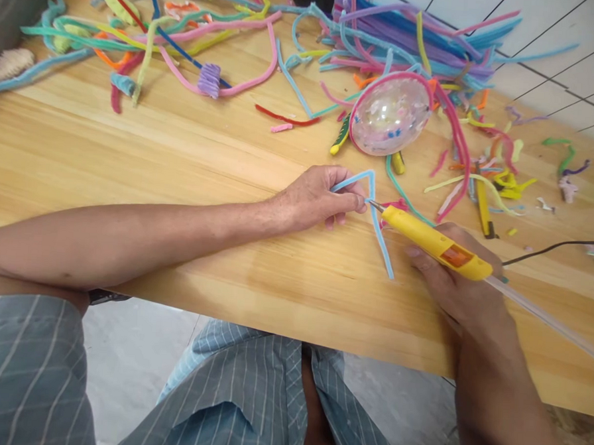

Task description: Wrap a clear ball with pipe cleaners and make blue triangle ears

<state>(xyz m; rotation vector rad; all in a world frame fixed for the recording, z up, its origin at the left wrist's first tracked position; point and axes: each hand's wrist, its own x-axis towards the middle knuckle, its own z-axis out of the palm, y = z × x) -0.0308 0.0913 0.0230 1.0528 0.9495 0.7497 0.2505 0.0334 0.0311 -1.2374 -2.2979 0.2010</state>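
Note:
My left hand [323, 196] pinches a light blue pipe cleaner [381, 243] between thumb and fingers. The pipe cleaner is bent to a sharp corner at the top, and its long end hangs down to the right over the table. In my right hand [466, 284] is a yellow hot glue gun [425, 239], gripped with the fingers wrapped round its handle. Its metal nozzle meets the pipe cleaner close to my left fingertips. A clear glue stick [545, 318] sticks out of the gun's back end.
Beyond my hands stands a clear round ball with a pink rim [392, 114]. Green-and-yellow handled pliers [340, 137] lie beside it. A bundle of purple and blue pipe cleaners [411, 32] is at the back, and loose coloured pieces [212, 35] spread left. A black cord [554, 248] runs right.

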